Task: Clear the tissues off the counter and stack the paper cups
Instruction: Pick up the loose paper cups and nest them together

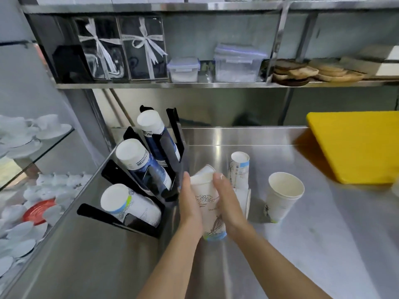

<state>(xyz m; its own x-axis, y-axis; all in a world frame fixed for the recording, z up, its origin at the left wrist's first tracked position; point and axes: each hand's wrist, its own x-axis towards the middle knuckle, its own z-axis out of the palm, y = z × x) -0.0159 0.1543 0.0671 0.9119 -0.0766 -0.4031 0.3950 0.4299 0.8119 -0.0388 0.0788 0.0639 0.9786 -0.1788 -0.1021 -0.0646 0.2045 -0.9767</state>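
Both my hands clasp a white paper cup stack (208, 203) with a line drawing and a blue-green rim, held upside down and tilted over the steel counter (302, 244). My left hand (190, 199) grips its left side and my right hand (226, 199) its right side. Just behind my right hand stands another inverted cup stack (240, 169). One upright paper cup (282, 195) stands open to the right. No tissue is visible.
A black cup rack (121, 221) at the left holds three tilted cup stacks (131, 203). A yellow cutting board (356, 145) lies at the right rear. Shelves above carry plastic boxes (237, 63) and gift boxes. A glass case with white crockery stands at the far left.
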